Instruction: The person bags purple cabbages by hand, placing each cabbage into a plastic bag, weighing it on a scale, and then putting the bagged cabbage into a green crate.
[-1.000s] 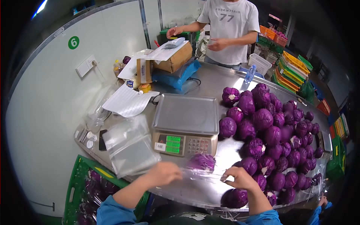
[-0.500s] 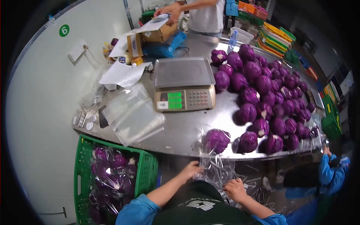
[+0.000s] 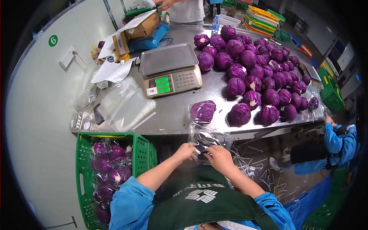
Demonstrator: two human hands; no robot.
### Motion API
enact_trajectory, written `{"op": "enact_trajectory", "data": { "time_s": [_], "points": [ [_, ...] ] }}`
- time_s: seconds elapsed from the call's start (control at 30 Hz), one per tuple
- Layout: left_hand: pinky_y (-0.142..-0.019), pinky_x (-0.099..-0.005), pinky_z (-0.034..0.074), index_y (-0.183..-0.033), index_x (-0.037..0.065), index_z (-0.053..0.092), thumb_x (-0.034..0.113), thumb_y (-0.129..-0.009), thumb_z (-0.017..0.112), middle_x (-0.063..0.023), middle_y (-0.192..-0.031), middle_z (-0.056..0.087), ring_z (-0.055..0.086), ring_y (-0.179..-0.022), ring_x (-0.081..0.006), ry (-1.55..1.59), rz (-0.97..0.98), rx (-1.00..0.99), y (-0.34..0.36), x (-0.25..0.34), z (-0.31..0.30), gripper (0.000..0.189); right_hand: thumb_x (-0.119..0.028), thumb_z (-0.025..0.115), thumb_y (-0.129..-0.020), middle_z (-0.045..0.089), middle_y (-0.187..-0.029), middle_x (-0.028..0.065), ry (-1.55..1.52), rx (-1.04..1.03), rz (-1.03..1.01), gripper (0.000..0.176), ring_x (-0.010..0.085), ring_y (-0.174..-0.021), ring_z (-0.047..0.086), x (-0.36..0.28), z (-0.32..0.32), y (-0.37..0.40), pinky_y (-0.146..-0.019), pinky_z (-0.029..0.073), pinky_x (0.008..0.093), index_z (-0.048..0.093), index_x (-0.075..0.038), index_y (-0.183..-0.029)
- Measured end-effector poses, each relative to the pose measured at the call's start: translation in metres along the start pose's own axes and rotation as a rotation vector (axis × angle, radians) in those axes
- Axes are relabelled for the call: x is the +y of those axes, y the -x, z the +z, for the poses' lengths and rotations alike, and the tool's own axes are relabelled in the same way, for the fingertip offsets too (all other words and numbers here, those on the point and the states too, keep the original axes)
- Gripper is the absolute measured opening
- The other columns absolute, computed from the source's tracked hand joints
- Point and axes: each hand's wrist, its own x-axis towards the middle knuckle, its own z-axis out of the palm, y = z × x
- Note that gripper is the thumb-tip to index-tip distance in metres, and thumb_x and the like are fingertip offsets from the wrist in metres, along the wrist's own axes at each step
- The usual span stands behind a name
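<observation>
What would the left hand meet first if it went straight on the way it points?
The left hand points up and right into the clear plastic bag, which it pinches together with the right hand. Beyond the bag, probably the steel table edge, though depth is unclear.

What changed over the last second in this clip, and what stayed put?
Both hands drew back off the steel table and met below its edge: left hand and right hand now hold the open end of the clear bag, whose cabbage rests near that edge. The scale, loose cabbages and green crate stayed put.
</observation>
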Motion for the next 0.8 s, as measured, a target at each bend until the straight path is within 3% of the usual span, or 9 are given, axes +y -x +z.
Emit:
{"op": "enact_trajectory", "data": {
  "time_s": [0.1, 0.2, 0.37, 0.43, 0.53, 0.67, 0.73, 0.77, 0.8],
  "points": [
    [-0.057, -0.0227, 0.042, -0.112, 0.001, 0.053, 0.02, -0.087, 0.039, -0.0087, -0.091, 0.065, 0.063, -0.08, -0.0144, -0.017, 0.001, -0.051, 0.039, 0.02, 0.009, 0.034, -0.012, 0.062, -0.073, 0.058, -0.069, 0.0065, -0.009, -0.196, 0.063, 0.007, 0.0238, -0.067, 0.057, -0.001, -0.001, -0.003, -0.06, 0.047, 0.0345, 0.063, -0.007, -0.079],
    [-0.06, -0.0228, 0.04, -0.107, 0.002, 0.056, 0.021, -0.088, 0.04, -0.0083, -0.091, 0.065, 0.063, -0.081, -0.0145, 0.11, 0.052, -0.083, 0.051, 0.026, 0.013, 0.031, -0.013, 0.065, -0.071, 0.057, -0.069, 0.0064, -0.117, -0.205, 0.127, 0.008, 0.024, -0.071, 0.058, -0.004, -0.002, -0.014, -0.064, 0.047, 0.0337, 0.065, -0.007, -0.076],
    [-0.062, -0.0214, 0.039, -0.09, 0.002, 0.061, 0.019, -0.087, 0.046, -0.0004, -0.075, 0.06, 0.056, -0.067, -0.0091, 0.269, 0.116, -0.049, 0.045, 0.023, 0.015, 0.022, -0.014, 0.067, -0.067, 0.057, -0.072, 0.006, -0.108, -0.285, 0.088, 0.01, 0.0244, -0.074, 0.056, -0.008, -0.005, -0.021, -0.064, 0.046, 0.0352, 0.064, -0.007, -0.074],
    [-0.061, -0.0219, 0.04, -0.085, 0.002, 0.062, 0.017, -0.086, 0.049, 0.0016, -0.07, 0.057, 0.05, -0.062, -0.0073, 0.325, 0.13, -0.054, 0.043, 0.022, 0.019, 0.02, -0.012, 0.065, -0.067, 0.056, -0.076, 0.0072, -0.012, -0.362, -0.04, 0.01, 0.0255, -0.076, 0.054, -0.004, -0.008, -0.022, -0.064, 0.045, 0.0357, 0.062, -0.006, -0.074],
    [-0.066, -0.022, 0.041, -0.085, 0.002, 0.063, 0.011, -0.083, 0.048, -0.0017, -0.077, 0.061, 0.054, -0.07, -0.0087, 0.339, 0.165, -0.05, 0.048, 0.029, 0.03, 0.018, -0.013, 0.059, -0.07, 0.055, -0.082, 0.0082, 0.155, -0.489, -0.141, 0.011, 0.0255, -0.081, 0.051, 0.0, -0.006, -0.022, -0.068, 0.044, 0.0355, 0.058, -0.005, -0.078],
    [-0.075, -0.0247, 0.044, -0.092, 0.0, 0.062, 0.01, -0.086, 0.046, -0.0043, -0.085, 0.063, 0.058, -0.08, -0.0109, 0.276, 0.248, -0.05, 0.027, 0.012, 0.034, 0.02, -0.01, 0.056, -0.071, 0.051, -0.08, 0.0081, 0.06, -0.574, -0.383, 0.011, 0.0263, -0.082, 0.048, 0.005, -0.03, -0.028, -0.073, 0.04, 0.0356, 0.056, -0.005, -0.08],
    [-0.08, -0.0249, 0.043, -0.1, -0.002, 0.059, 0.013, -0.088, 0.045, -0.0076, -0.094, 0.064, 0.058, -0.086, -0.0119, 0.208, 0.315, 0.061, 0.01, 0.0, 0.021, 0.024, -0.01, 0.057, -0.071, 0.051, -0.082, 0.0086, -0.121, -0.848, -0.362, 0.011, 0.0257, -0.081, 0.048, 0.001, -0.087, -0.02, -0.073, 0.038, 0.0351, 0.055, -0.007, -0.081],
    [-0.084, -0.0246, 0.041, -0.105, -0.004, 0.057, 0.015, -0.089, 0.044, -0.0105, -0.099, 0.064, 0.058, -0.091, -0.0134, 0.063, 0.364, 0.061, 0.029, 0.014, 0.017, 0.028, -0.008, 0.058, -0.074, 0.051, -0.083, 0.0087, -0.411, -0.886, -0.194, 0.009, 0.0258, -0.081, 0.051, -0.001, -0.132, -0.014, -0.072, 0.04, 0.0361, 0.055, -0.007, -0.082],
    [-0.082, -0.0267, 0.043, -0.101, -0.002, 0.06, 0.021, -0.09, 0.043, -0.0086, -0.096, 0.065, 0.06, -0.089, -0.0151, -0.086, 0.442, 0.075, 0.029, 0.002, 0.012, 0.031, -0.006, 0.057, -0.079, 0.054, -0.086, 0.009, -0.485, -0.951, 0.068, 0.003, 0.0251, -0.082, 0.055, -0.003, -0.181, -0.007, -0.072, 0.043, 0.0349, 0.055, -0.005, -0.081]
  ]
}}
